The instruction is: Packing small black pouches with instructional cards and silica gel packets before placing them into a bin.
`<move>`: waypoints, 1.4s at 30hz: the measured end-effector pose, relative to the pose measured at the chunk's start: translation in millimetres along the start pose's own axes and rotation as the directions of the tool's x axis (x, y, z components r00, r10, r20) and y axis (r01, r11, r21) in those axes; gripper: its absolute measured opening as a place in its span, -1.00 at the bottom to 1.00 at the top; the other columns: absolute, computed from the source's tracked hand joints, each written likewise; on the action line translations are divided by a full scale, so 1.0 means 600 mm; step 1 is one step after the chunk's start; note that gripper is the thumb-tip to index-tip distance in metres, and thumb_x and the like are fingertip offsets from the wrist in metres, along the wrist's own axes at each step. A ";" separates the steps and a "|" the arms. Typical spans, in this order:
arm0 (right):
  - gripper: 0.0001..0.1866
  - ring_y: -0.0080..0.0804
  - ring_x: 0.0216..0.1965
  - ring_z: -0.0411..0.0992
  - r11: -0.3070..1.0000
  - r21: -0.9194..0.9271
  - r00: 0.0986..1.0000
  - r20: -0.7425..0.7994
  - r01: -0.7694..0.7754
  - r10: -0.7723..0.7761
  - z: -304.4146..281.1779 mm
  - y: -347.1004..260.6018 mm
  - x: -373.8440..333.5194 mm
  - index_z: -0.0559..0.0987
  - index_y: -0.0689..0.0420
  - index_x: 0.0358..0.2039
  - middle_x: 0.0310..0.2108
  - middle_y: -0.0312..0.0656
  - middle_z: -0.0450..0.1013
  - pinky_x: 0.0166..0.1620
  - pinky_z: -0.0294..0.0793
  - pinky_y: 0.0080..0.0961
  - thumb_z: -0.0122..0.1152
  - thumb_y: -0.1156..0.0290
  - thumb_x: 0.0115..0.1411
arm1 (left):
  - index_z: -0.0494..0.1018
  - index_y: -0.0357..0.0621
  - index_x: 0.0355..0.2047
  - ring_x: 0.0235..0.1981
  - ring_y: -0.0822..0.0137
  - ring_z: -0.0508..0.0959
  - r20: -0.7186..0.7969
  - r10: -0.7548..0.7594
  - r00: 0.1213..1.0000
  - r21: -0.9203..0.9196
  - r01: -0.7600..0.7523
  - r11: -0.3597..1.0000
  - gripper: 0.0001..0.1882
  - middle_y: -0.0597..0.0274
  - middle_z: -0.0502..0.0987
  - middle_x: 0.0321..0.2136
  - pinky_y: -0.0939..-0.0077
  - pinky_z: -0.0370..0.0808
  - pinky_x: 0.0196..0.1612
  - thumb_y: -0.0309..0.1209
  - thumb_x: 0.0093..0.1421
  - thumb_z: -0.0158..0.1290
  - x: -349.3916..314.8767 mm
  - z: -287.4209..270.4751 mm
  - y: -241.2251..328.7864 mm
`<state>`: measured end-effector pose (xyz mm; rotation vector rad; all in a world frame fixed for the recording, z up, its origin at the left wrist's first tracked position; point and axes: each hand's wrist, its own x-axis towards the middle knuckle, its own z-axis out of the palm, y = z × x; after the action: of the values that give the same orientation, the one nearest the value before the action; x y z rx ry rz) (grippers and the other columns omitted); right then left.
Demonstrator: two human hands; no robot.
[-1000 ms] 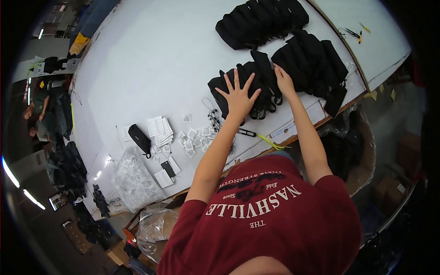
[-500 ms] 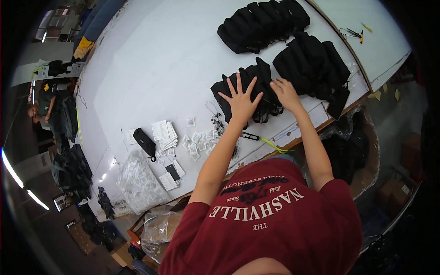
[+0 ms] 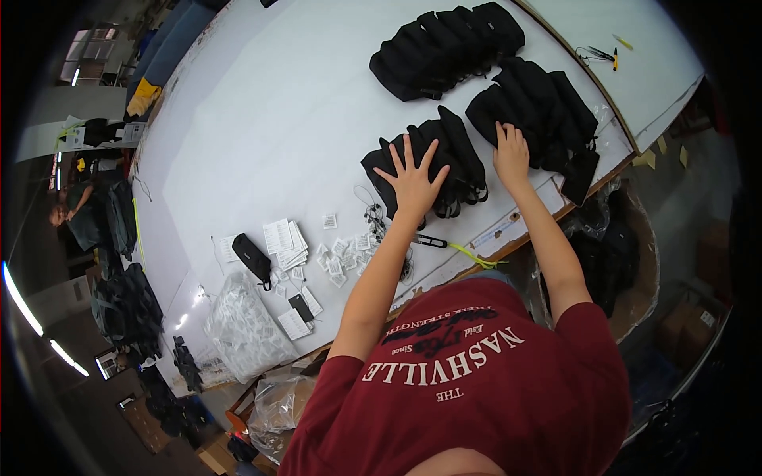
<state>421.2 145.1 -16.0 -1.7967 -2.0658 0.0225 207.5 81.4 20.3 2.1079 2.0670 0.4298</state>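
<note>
My left hand (image 3: 413, 189) lies with fingers spread on a row of black fabric pouches (image 3: 454, 147) in front of me. Just right of that row, my right hand (image 3: 510, 157) rests its outstretched fingertips on the near edge of a second group of black pouches (image 3: 548, 107); neither hand grips anything. Farther back, another row of black pouches (image 3: 444, 49) lies side by side. To the left, a single black pouch (image 3: 252, 260) sits beside printed white cards (image 3: 286, 242) and scattered small white packets (image 3: 343, 255).
A clear bag full of white packets (image 3: 248, 329) lies at the table's near left edge. A black-handled tool (image 3: 429, 240) with a yellow-green cord is by my left wrist. Scissors (image 3: 601, 54) lie far right. Below the edge stands a lined box (image 3: 647, 293) holding black items.
My right hand has moved right and slightly forward, from the near row's end to the right-hand group of pouches. My left hand stays spread on the near row.
</note>
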 end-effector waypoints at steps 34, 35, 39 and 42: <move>-0.65 -0.15 -0.07 0.39 0.792 0.585 0.969 0.247 -0.176 0.033 -0.034 -0.028 0.048 0.44 0.11 -0.10 -0.05 -0.07 0.37 -0.04 0.40 -0.38 0.04 0.64 0.06 | 0.19 0.34 0.23 0.34 -0.12 -0.18 -0.043 0.047 0.998 0.053 -0.045 0.998 -0.38 0.03 -0.11 0.33 -0.50 -0.36 0.13 0.04 0.15 -0.03 0.001 -0.008 0.008; -0.58 -0.13 0.00 0.34 0.911 0.405 0.987 0.162 -0.070 0.004 -0.043 -0.034 0.045 0.44 0.05 -0.06 -0.01 -0.10 0.33 0.02 0.35 -0.36 0.12 0.61 0.02 | 0.19 0.26 0.23 0.34 -0.11 -0.17 -0.052 0.062 0.997 0.043 -0.060 0.997 -0.37 0.02 -0.10 0.32 -0.42 -0.34 0.17 0.00 0.15 -0.01 0.004 -0.012 0.013; -0.44 -0.09 0.02 0.27 0.986 0.164 0.998 -0.061 0.009 0.001 -0.046 -0.033 0.040 0.40 0.01 0.02 -0.01 -0.11 0.27 0.06 0.28 -0.26 0.21 0.57 -0.06 | 0.20 0.08 0.22 0.32 -0.06 -0.05 -0.123 0.263 0.957 -0.145 -0.280 0.949 -0.38 -0.01 -0.01 0.29 -0.08 -0.17 0.28 -0.17 0.14 0.03 0.039 -0.016 0.046; -0.37 -0.13 0.02 0.25 0.998 0.063 0.993 -0.119 0.005 0.003 -0.034 -0.024 0.039 0.37 0.01 0.06 0.00 -0.10 0.24 0.06 0.25 -0.23 0.22 0.57 -0.11 | 0.19 0.12 0.22 0.30 0.03 0.03 -0.075 0.408 0.910 -0.213 -0.414 0.885 -0.44 0.12 0.05 0.29 -0.01 -0.13 0.29 -0.17 0.21 -0.04 0.068 -0.005 0.083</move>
<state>411.3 160.0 13.4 -1.7163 -1.9608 -0.0190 253.9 119.8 42.6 2.3985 1.4828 0.7143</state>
